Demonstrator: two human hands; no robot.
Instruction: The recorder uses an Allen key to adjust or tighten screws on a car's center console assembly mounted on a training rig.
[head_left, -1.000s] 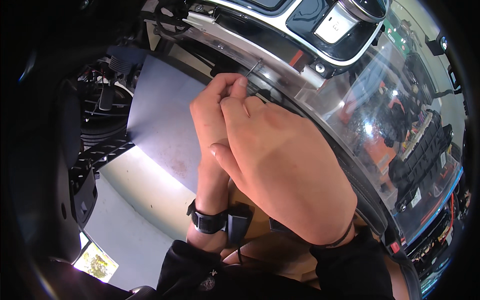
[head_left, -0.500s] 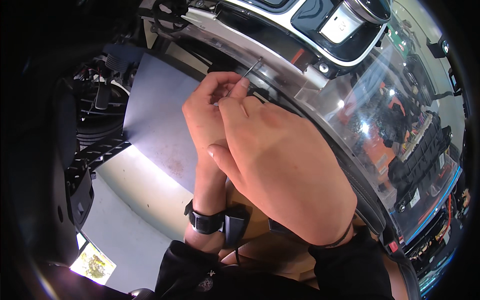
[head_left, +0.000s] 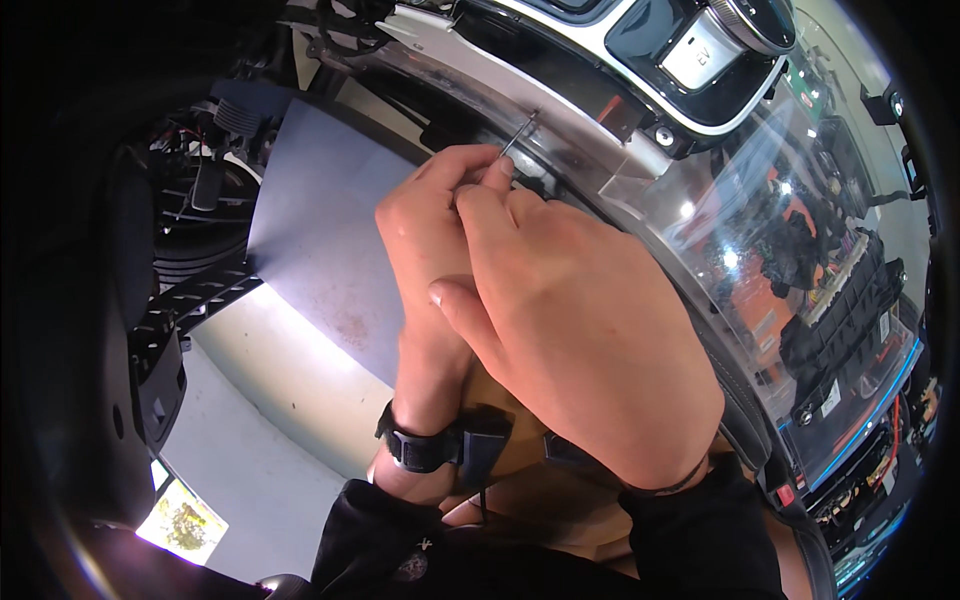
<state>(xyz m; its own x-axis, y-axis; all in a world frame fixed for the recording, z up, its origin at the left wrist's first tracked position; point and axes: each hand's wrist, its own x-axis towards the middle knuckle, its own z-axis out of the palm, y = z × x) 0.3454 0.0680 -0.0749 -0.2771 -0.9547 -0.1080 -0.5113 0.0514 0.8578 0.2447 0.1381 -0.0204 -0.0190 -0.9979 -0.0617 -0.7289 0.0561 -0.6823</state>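
Observation:
A thin metal rod (head_left: 519,133) slants up and to the right from the fingertips of my left hand (head_left: 428,225), which pinches it between thumb and index finger. Its far tip meets the clear plastic panel (head_left: 575,150) below the console, at a small dark spot. What the rod's near end looks like is hidden. My right hand (head_left: 600,320) crosses over the left, back upward, fingers curled in beside the left fingers. Its fingertips are out of sight, so whatever they hold cannot be made out.
Above is a glossy black console (head_left: 640,60) with white trim and a round knob. A transparent cover (head_left: 700,225) at right encloses wiring and orange parts. On the left are a grey panel (head_left: 320,200) and black pedals (head_left: 206,185). A tan seat lies below my hands.
Both hands have shifted slightly right in the picture, along with the console and rod. My grip on the rod looks the same, with a little less of the rod showing.

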